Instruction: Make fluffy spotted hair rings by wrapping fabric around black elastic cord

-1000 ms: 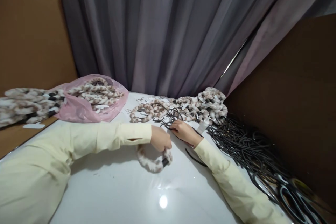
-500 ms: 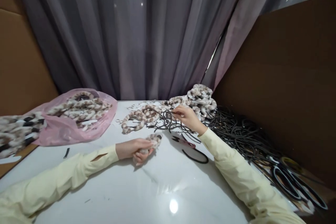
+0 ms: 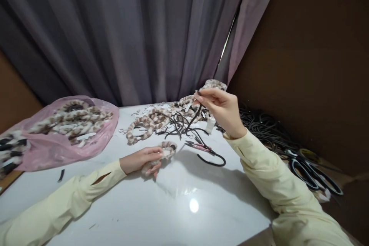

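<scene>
My left hand (image 3: 144, 160) is closed on a fluffy brown-and-white tube (image 3: 168, 150), just above the white table (image 3: 138, 203). My right hand (image 3: 223, 107) is raised, its thumb and fingers pinching the end of a black cord (image 3: 196, 117) that hangs down to a tangle of black cords (image 3: 177, 123). Below that hand, small scissors with pinkish handles (image 3: 200, 146) lie beside a curved piece of black cord (image 3: 213, 164). Fluffy rings (image 3: 140, 130) rest left of the tangle.
A pink plastic bag (image 3: 100, 140) with several fluffy pieces stands at the left. A large heap of black cords (image 3: 262, 130) and big black-handled scissors (image 3: 305, 175) lie at the right. A small white bottle (image 3: 210, 125) stands behind the small scissors. Curtains hang behind.
My right hand has risen from the tangle, lifting the end of a black cord. My left hand still holds the fluffy tube. The camera view has shifted.
</scene>
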Tool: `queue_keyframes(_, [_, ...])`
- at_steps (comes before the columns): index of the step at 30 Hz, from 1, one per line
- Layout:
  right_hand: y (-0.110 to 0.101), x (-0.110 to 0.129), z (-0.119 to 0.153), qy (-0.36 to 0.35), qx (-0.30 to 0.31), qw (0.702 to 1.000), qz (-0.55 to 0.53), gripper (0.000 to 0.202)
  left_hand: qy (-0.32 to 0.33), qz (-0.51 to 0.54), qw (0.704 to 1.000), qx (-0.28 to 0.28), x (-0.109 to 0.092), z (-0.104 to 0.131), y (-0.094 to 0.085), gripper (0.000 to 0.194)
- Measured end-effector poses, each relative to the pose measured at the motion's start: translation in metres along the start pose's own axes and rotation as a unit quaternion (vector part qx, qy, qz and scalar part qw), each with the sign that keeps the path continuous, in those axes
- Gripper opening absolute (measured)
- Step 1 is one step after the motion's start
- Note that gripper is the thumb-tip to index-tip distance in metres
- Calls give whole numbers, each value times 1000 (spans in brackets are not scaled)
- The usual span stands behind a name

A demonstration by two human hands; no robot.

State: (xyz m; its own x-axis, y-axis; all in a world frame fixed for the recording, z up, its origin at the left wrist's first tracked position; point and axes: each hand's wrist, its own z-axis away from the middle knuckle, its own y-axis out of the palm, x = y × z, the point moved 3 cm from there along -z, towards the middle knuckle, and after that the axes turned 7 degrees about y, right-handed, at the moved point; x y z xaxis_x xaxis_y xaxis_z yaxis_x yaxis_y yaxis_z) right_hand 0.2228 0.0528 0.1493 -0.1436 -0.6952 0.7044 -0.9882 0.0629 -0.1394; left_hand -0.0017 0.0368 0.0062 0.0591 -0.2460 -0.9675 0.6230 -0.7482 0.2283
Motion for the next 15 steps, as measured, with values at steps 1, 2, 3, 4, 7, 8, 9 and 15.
queue_keyframes(1, [-1,3,1,7,2,1000,-9,12,-5,1,1000,-3,0,0,0,22])
queue_keyframes(2, [0,5,2,17,17,1000,-7,13,-10,-2,1000,-4,1,-1,-1,21])
queue_keyframes(3, [1,7,4,28,39,999,1,14,-13,-7,1000,-4,1,-1,-1,21])
queue_keyframes(4, [3,9,7,33,60,998,15,15,-15,-13,1000,-2,1,-2,-1,20])
queue_keyframes(7, [5,7,11,-7,65,992,106,14,-18,-33,999,8,0,-3,-1,21])
queue_keyframes(8, [5,3,12,-30,53,987,150,15,-20,-40,999,9,0,-2,-1,21])
queue_keyframes(9, [5,-3,11,-46,48,978,197,16,-24,-47,999,10,-1,-2,-1,21])
queue_keyframes(15, [3,-94,13,123,221,900,354,20,-33,-52,998,20,-1,-1,1,20])
